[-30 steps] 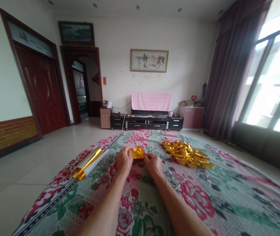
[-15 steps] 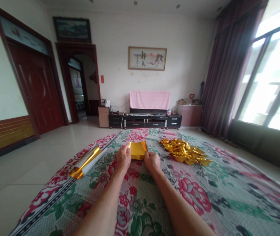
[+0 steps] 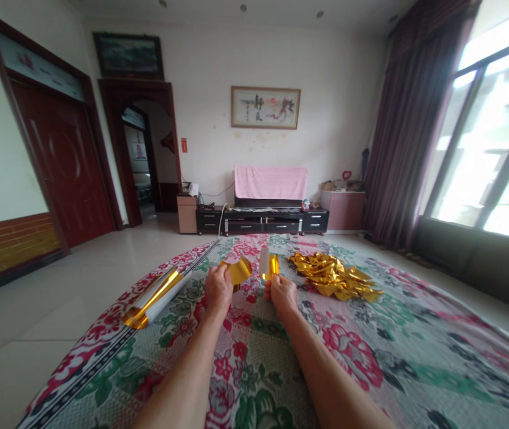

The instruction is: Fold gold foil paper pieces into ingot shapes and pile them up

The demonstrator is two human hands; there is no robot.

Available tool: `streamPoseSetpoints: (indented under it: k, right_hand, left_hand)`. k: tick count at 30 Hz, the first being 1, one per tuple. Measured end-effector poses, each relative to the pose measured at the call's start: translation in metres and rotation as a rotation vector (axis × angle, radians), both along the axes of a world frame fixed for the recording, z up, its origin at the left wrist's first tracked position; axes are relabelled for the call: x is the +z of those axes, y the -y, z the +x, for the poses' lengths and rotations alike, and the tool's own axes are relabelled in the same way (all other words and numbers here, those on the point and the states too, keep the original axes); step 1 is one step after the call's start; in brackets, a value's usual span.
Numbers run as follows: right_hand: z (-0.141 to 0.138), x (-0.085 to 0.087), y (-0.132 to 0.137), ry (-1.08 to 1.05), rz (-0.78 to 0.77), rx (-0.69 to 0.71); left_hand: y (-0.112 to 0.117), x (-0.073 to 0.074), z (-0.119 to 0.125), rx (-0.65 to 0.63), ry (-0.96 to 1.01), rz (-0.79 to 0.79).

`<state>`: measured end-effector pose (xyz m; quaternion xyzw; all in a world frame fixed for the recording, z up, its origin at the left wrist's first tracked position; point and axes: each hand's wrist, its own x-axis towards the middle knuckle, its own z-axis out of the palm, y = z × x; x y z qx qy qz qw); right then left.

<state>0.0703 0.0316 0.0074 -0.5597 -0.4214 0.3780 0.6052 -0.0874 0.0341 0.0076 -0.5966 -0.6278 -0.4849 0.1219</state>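
My left hand (image 3: 217, 288) pinches one end of a gold foil sheet (image 3: 238, 269), and my right hand (image 3: 280, 292) pinches the other end (image 3: 267, 265), which stands upright showing its white back. The sheet sags in a curve between both hands, just above a flowered blanket (image 3: 353, 357). Both forearms reach forward over the blanket.
A pile of folded gold foil pieces (image 3: 332, 276) lies to the right of my hands. A stack of flat gold and white sheets (image 3: 156, 295) lies at the blanket's left edge. Tiled floor (image 3: 22, 333) surrounds the blanket. A TV cabinet (image 3: 263, 219) stands at the far wall.
The foil sheet was held flat and folded between my hands; now the hands have drawn apart and the ends are turned up, right end upright.
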Motion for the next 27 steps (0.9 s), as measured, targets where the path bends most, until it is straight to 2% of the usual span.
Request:
streamPoseSetpoints:
  k: [6, 13, 19, 23, 27]
  right_hand:
    - [-0.001, 0.001, 0.003, 0.070, 0.011, 0.005]
    - [-0.001, 0.008, 0.010, 0.063, -0.009, 0.035]
    - [-0.001, 0.006, 0.008, 0.050, -0.006, 0.034]
    - [-0.001, 0.005, 0.007, 0.023, -0.001, 0.029]
    - [0.000, 0.005, 0.009, 0.033, 0.036, 0.012]
  left_hand:
    - [0.004, 0.005, 0.001, 0.104, 0.007, -0.025]
    - [0.010, 0.008, 0.005, 0.096, -0.075, -0.147]
    - [0.020, 0.017, 0.009, 0.142, -0.069, -0.210]
    - [0.026, 0.027, 0.016, 0.118, -0.031, -0.075]
    - [0.026, 0.032, 0.029, -0.039, -0.004, 0.085]
